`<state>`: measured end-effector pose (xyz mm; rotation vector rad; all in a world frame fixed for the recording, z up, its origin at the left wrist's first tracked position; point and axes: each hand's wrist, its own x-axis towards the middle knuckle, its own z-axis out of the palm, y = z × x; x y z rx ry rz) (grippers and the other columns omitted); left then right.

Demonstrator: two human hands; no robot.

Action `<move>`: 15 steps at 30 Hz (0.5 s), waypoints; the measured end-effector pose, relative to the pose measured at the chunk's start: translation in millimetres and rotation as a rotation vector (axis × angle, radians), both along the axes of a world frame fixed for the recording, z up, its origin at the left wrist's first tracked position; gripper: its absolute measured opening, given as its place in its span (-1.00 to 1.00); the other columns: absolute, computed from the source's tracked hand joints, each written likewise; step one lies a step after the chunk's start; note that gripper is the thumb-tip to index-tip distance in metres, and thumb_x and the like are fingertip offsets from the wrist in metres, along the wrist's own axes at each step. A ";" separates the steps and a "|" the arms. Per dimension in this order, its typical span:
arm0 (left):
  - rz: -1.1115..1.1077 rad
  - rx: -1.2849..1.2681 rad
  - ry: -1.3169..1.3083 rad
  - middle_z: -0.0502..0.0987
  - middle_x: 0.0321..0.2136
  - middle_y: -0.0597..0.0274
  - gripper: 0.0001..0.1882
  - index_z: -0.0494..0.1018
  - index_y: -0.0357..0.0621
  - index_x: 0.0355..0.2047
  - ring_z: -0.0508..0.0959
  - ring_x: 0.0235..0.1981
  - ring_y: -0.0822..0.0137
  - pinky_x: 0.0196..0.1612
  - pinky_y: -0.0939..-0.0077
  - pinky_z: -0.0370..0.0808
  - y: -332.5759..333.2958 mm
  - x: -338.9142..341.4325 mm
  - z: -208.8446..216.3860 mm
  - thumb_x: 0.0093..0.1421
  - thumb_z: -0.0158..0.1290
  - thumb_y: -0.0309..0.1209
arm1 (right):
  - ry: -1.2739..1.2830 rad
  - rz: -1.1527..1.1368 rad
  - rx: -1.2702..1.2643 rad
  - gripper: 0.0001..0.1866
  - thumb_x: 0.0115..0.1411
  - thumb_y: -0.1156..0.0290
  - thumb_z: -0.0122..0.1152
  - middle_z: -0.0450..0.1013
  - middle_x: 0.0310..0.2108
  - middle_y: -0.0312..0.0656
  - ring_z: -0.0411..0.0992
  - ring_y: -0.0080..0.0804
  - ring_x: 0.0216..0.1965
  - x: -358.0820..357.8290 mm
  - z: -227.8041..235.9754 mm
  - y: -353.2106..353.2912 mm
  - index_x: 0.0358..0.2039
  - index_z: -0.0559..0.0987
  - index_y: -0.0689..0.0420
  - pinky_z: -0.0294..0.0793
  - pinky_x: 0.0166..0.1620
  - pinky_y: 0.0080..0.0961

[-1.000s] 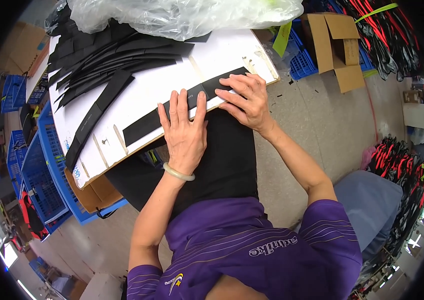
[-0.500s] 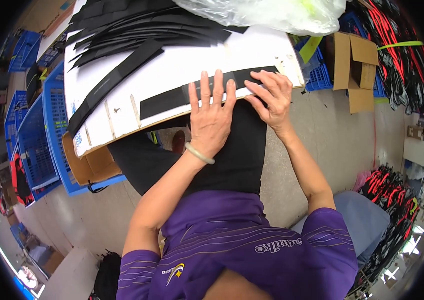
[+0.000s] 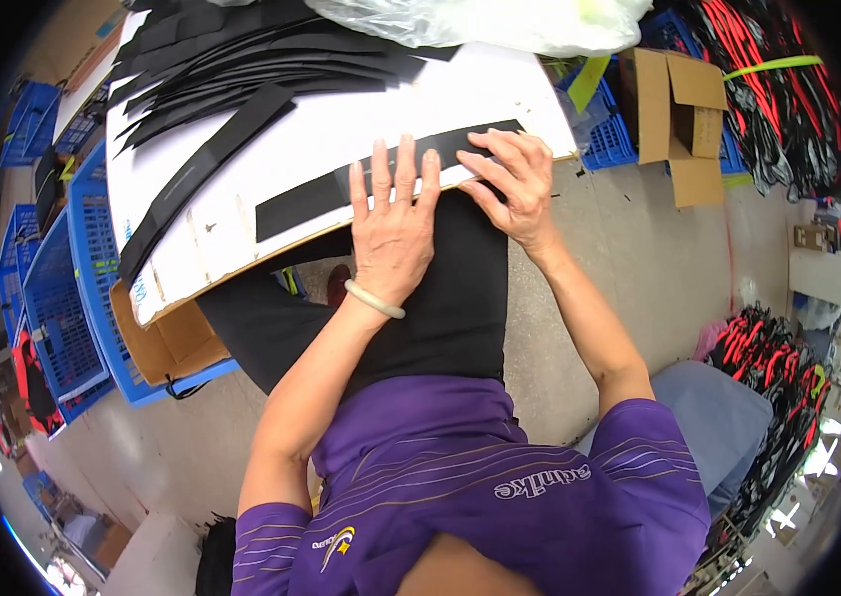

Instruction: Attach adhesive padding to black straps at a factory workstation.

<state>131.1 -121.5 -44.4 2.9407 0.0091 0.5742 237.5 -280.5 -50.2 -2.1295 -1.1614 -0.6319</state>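
Observation:
A long black fabric strip lies along the near edge of the white board. My left hand, with a pale bangle at its wrist, rests flat on the strip's middle with the fingers stretched and apart. Toward the strip's right end is my right hand, its fingers bent and spread over the strip, thumb apart from them near the board's edge. No grip on the strip shows there. A second black strip lies slanted on the board at left, by a pile of black strips.
A clear plastic bag sits on the board's far side. An open cardboard box stands at right, near hanging black and red straps. Blue crates and another cardboard box are at left, below the board.
The whole view has shifted, so board and hands appear slightly farther left. Both hands keep nearly the same places on the strip.

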 end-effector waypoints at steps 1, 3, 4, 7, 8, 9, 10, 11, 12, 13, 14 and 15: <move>0.003 0.003 0.002 0.14 0.27 0.03 -0.33 0.21 -0.09 0.21 0.04 0.33 -0.03 0.31 -0.03 -0.06 0.6 -0.1 -0.4 0.03 0.07 -0.45 | 0.002 -0.001 0.002 -0.68 -0.05 0.25 0.37 0.49 -0.06 -0.38 0.35 -0.37 0.01 -0.3 0.3 0.5 -0.21 0.65 -0.05 0.17 0.11 -0.26; -0.001 0.008 -0.001 0.12 0.28 0.04 -0.31 0.19 -0.08 0.23 0.03 0.34 -0.02 0.31 -0.04 -0.08 1.6 0.5 -1.1 0.03 0.03 -0.49 | 0.003 -0.013 0.001 -0.68 -0.05 0.25 0.37 0.48 -0.05 -0.39 0.34 -0.37 0.01 0.2 -0.8 0.3 -0.21 0.65 -0.06 0.16 0.12 -0.27; -0.002 0.008 0.002 0.12 0.28 0.05 -0.31 0.19 -0.08 0.23 0.02 0.34 -0.02 0.32 -0.04 -0.08 1.3 0.2 -1.3 0.02 0.03 -0.50 | 0.012 -0.008 0.001 -0.67 -0.06 0.25 0.37 0.48 -0.05 -0.40 0.34 -0.37 0.01 0.1 -0.8 0.1 -0.21 0.65 -0.06 0.15 0.13 -0.27; -0.006 0.015 0.008 0.12 0.28 0.05 -0.31 0.19 -0.08 0.23 0.01 0.34 -0.02 0.32 -0.04 -0.09 0.5 0.4 -1.5 0.02 0.02 -0.51 | 0.018 -0.008 0.002 -0.67 -0.07 0.25 0.38 0.48 -0.06 -0.40 0.34 -0.37 0.00 0.1 -1.2 -1.3 -0.22 0.65 -0.06 0.14 0.14 -0.29; -0.005 0.024 0.014 0.11 0.28 0.05 -0.31 0.19 -0.08 0.23 0.01 0.35 -0.02 0.32 -0.04 -0.10 0.4 0.5 -1.4 0.01 0.02 -0.52 | 0.018 -0.010 0.003 -0.67 -0.07 0.25 0.38 0.48 -0.06 -0.40 0.34 -0.37 0.01 0.0 -1.0 -1.6 -0.22 0.65 -0.06 0.14 0.14 -0.29; 0.000 0.027 0.013 0.11 0.28 0.05 -0.31 0.19 -0.08 0.23 0.01 0.35 -0.02 0.32 -0.04 -0.10 0.5 0.2 -1.0 0.01 0.02 -0.52 | 0.018 -0.006 0.007 -0.67 -0.07 0.26 0.38 0.49 -0.06 -0.40 0.34 -0.37 0.01 -0.2 -0.8 -0.6 -0.22 0.65 -0.06 0.14 0.13 -0.29; 0.001 0.022 0.008 0.12 0.28 0.04 -0.32 0.20 -0.09 0.22 0.02 0.34 -0.02 0.32 -0.04 -0.10 0.6 0.0 -0.7 0.02 0.01 -0.52 | 0.018 0.001 0.010 -0.67 -0.07 0.26 0.38 0.49 -0.06 -0.40 0.34 -0.37 0.01 -0.4 -0.8 0.0 -0.22 0.65 -0.06 0.14 0.13 -0.29; 0.004 0.018 0.003 0.13 0.28 0.04 -0.33 0.21 -0.10 0.21 0.02 0.34 -0.02 0.32 -0.04 -0.10 0.9 -0.4 -0.4 0.02 0.00 -0.53 | 0.017 -0.001 0.009 -0.67 -0.07 0.26 0.38 0.49 -0.07 -0.39 0.35 -0.37 0.01 -0.7 -0.9 0.1 -0.22 0.65 -0.05 0.15 0.13 -0.28; 0.003 0.011 -0.013 0.14 0.27 0.03 -0.35 0.22 -0.11 0.20 0.04 0.33 -0.03 0.32 -0.05 -0.09 1.5 -0.5 -0.5 0.03 -0.01 -0.53 | 0.016 0.001 0.011 -0.67 -0.07 0.26 0.38 0.49 -0.07 -0.39 0.35 -0.37 0.00 -0.9 -1.1 2.0 -0.22 0.65 -0.05 0.16 0.13 -0.28; 0.003 0.005 -0.029 0.15 0.26 0.03 -0.37 0.22 -0.12 0.19 0.06 0.33 -0.04 0.31 -0.05 -0.08 0.9 -0.1 -0.5 0.04 -0.02 -0.54 | 0.017 0.016 0.020 -0.67 -0.07 0.26 0.38 0.49 -0.07 -0.39 0.35 -0.37 0.00 -0.6 -1.0 2.1 -0.22 0.65 -0.05 0.16 0.13 -0.28; -0.006 -0.017 -0.047 0.17 0.25 0.02 -0.40 0.23 -0.14 0.18 0.09 0.31 -0.04 0.31 -0.05 -0.06 -0.5 0.6 -0.8 0.06 -0.04 -0.54 | 0.006 0.005 0.017 -0.67 -0.07 0.26 0.38 0.49 -0.08 -0.38 0.35 -0.36 0.00 0.0 -0.8 -0.1 -0.22 0.65 -0.05 0.16 0.12 -0.27; -0.005 -0.026 -0.048 0.17 0.25 0.02 -0.41 0.24 -0.13 0.17 0.09 0.31 -0.04 0.31 -0.04 -0.04 -2.2 1.2 -0.4 0.07 -0.03 -0.53 | -0.004 -0.003 0.014 -0.67 -0.07 0.26 0.38 0.49 -0.08 -0.36 0.36 -0.36 0.00 0.3 -0.1 -1.3 -0.22 0.65 -0.04 0.17 0.12 -0.26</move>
